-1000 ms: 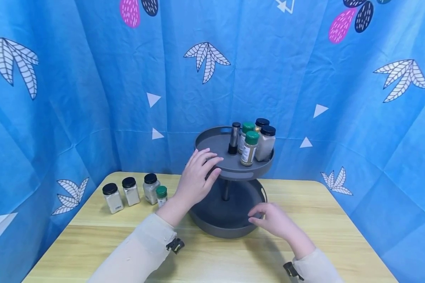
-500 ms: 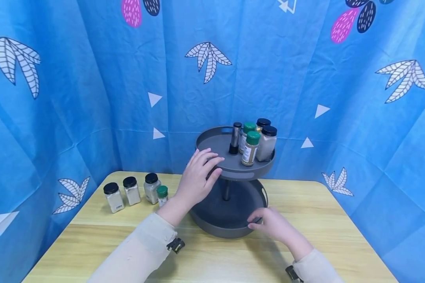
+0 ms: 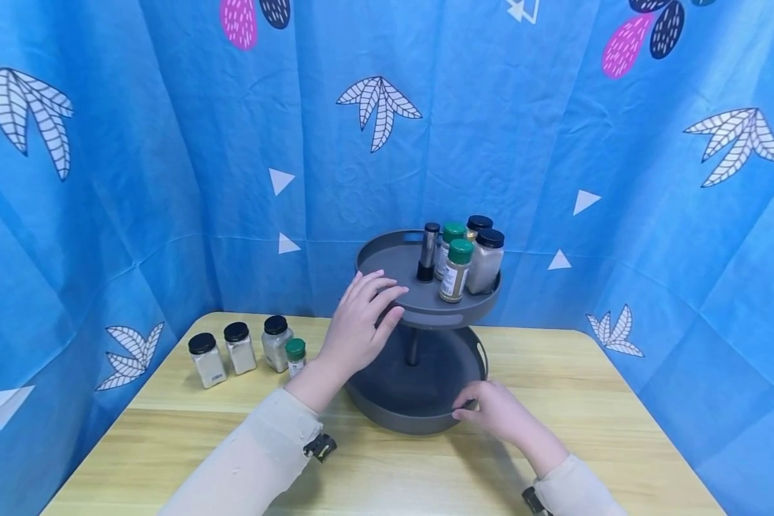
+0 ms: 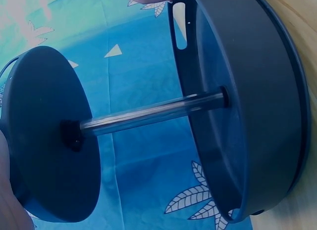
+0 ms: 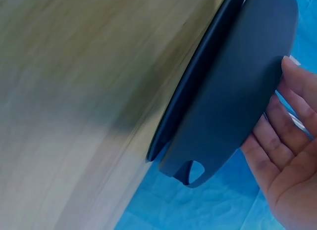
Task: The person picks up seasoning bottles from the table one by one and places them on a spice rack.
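Note:
A dark grey two-tier spice rack (image 3: 400, 390) stands on the table, its two round trays joined by a central post (image 4: 148, 116). My left hand (image 3: 360, 322) holds the front left rim of the upper tray (image 3: 393, 261), fingers over the edge and thumb lower at the outer wall. At the front right, my right hand (image 3: 502, 414) pinches the lower tray's rim; the right wrist view has the thumb on the outer wall (image 5: 237, 86) and the other fingers behind it. Green-capped spice bottles (image 3: 454, 276), black-capped jars (image 3: 486, 261) and a slim black-and-silver cylinder (image 3: 428, 252) stand on the upper tray.
Left on the wooden table (image 3: 542, 466) are black-capped jars (image 3: 208, 362) in a loose row, with a green-capped bottle (image 3: 294, 351) partly behind my left forearm. A blue patterned curtain (image 3: 522, 143) encloses the back and sides.
My right hand has moved slightly down onto the lower tray's rim, its thumb and fingers now at the edge. The left hand, rack and bottles stay as they were.

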The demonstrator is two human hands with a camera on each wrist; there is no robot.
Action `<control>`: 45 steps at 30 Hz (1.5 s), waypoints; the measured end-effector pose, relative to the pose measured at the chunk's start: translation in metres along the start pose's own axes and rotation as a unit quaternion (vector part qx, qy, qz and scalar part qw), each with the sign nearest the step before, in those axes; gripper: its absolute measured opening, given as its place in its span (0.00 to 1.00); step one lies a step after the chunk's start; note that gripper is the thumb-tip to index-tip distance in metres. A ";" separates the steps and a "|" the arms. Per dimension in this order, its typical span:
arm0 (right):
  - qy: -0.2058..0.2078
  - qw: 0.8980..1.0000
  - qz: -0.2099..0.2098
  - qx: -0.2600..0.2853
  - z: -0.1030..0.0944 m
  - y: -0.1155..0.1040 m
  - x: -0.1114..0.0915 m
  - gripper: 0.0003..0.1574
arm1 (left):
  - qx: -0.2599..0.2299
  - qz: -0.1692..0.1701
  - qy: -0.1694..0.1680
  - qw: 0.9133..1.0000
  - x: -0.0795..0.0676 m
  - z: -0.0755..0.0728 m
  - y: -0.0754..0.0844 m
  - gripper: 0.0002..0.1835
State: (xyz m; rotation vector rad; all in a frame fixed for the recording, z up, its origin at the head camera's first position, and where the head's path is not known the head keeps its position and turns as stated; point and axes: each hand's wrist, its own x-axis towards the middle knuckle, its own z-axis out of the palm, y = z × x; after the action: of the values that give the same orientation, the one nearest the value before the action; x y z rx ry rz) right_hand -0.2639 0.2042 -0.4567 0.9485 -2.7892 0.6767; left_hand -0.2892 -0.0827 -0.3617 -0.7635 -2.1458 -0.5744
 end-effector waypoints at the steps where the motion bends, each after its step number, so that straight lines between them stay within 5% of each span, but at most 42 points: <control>1: 0.000 1.000 -0.001 0.001 0.000 0.000 0.000 0.03 | 0.000 0.000 0.000 1.000 0.000 0.000 0.000 0.24; 45: 0.008 1.000 -0.003 0.028 0.004 0.005 0.000 0.03 | 0.022 0.005 -0.022 1.000 0.006 -0.010 0.002 0.25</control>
State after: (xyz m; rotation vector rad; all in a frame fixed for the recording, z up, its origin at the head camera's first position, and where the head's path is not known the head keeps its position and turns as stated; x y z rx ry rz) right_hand -0.2672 0.2058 -0.4624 0.9561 -2.7657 0.7610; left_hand -0.2857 -0.0853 -0.3501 -0.7696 -2.1870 -0.5080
